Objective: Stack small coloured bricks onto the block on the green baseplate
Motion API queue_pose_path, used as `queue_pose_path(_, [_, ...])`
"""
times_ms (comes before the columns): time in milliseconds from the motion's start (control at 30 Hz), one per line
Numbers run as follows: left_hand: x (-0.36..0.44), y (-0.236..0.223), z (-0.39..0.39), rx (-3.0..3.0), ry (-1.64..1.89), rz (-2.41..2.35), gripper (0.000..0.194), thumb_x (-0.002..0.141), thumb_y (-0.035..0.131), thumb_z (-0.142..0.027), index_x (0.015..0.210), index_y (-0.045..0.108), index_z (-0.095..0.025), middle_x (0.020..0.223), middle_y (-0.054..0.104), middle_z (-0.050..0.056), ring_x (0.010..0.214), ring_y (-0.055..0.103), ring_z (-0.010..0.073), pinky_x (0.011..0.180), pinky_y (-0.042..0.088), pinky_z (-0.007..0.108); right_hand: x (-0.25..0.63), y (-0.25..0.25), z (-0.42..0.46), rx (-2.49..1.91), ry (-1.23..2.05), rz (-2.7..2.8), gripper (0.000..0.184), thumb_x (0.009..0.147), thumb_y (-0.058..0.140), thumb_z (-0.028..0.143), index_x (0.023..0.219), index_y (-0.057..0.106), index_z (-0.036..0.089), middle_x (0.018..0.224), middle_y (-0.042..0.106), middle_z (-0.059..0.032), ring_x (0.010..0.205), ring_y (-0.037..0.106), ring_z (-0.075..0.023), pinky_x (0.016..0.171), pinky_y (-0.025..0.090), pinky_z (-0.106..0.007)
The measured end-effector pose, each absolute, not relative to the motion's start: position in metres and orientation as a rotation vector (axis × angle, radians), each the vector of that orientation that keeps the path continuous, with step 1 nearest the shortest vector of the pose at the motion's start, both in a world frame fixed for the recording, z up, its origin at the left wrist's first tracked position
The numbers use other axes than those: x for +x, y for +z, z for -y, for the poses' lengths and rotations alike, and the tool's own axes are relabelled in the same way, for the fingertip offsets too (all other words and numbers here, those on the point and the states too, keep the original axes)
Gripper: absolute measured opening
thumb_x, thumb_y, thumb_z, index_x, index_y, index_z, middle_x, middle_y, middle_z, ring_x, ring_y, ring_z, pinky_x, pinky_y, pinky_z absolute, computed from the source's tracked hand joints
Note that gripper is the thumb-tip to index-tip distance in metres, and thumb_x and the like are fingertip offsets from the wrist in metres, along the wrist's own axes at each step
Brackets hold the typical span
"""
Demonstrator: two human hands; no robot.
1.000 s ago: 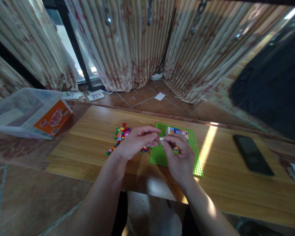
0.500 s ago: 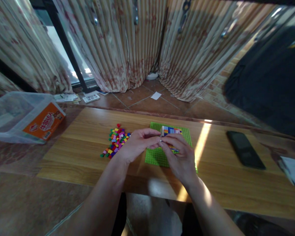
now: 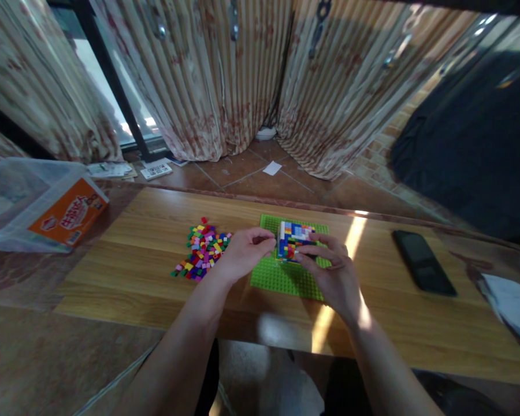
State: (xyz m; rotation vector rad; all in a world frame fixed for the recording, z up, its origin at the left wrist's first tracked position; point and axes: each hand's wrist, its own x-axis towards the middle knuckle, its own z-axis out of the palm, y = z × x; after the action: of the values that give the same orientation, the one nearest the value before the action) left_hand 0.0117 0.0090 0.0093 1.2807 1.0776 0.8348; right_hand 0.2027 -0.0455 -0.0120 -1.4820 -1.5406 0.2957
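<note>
A block build of many colours [image 3: 292, 234], with a white strip along its left side, stands on a green studded baseplate [image 3: 281, 280]. At its front edge, my right hand [image 3: 335, 274] pinches a small white brick [image 3: 297, 255] between thumb and index; the other fingers arch over the build's right side. My left hand [image 3: 245, 254] is just left of the build, thumb and index pressed together; what they hold, if anything, is too small to make out. Loose small bricks [image 3: 203, 248] of many colours lie spread left of my left hand, partly hidden behind it.
The wooden table [image 3: 125, 266] carries a dark phone [image 3: 422, 263] on the right. A clear plastic tub [image 3: 39, 190] with an orange label stands at the far left. White papers [image 3: 511, 303] lie at the right edge. Curtains [image 3: 242, 86] hang behind the table.
My hands were together around the small white brick and have now parted. My right hand has moved right, onto the build's front edge. The view has shifted slightly to the right.
</note>
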Motion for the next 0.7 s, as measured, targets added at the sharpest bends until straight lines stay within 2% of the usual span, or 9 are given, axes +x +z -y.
queue_pose_path(200, [0.014,0.001,-0.010,1.346,0.818,-1.073,0.019,0.075,0.065,-0.025,0.088,0.071,-0.013,0.075,0.068,0.003,0.065,0.058,0.0120,0.061,0.045,0.024,0.196,-0.018,0.047,-1.504,0.316,1.491,0.002,0.077,0.074,0.032,0.077,0.076,0.032,0.119,0.062,-0.0034,0.115,0.054,-0.0273,0.097,0.044,-0.055])
queue_pose_path(367, [0.012,0.000,-0.011,1.436,0.787,-1.069,0.019,0.076,0.063,-0.026,0.088,0.072,-0.014,0.071,0.067,0.002,0.063,0.056,0.0120,0.058,0.043,0.023,0.188,-0.022,0.049,-1.496,0.379,1.359,0.002,0.076,0.075,0.032,0.076,0.076,0.030,0.123,0.060,-0.0033,0.119,0.052,-0.0275,0.101,0.040,-0.058])
queue_pose_path(567, [0.015,-0.002,-0.009,1.509,0.777,-1.081,0.021,0.077,0.061,-0.027,0.089,0.073,-0.014,0.072,0.069,0.003,0.065,0.058,0.0137,0.060,0.044,0.024,0.183,-0.024,0.048,-1.422,0.463,1.279,0.007,0.076,0.074,0.032,0.078,0.075,0.025,0.125,0.057,-0.0057,0.116,0.056,-0.0243,0.100,0.046,-0.050])
queue_pose_path(700, [0.020,-0.007,-0.009,1.549,0.794,-1.107,0.024,0.078,0.060,-0.029,0.092,0.073,-0.013,0.073,0.069,0.004,0.064,0.059,0.0140,0.059,0.044,0.024,0.185,-0.024,0.048,-1.435,0.454,1.307,0.010,0.076,0.074,0.033,0.079,0.073,0.024,0.126,0.056,-0.0068,0.118,0.055,-0.0250,0.100,0.046,-0.050])
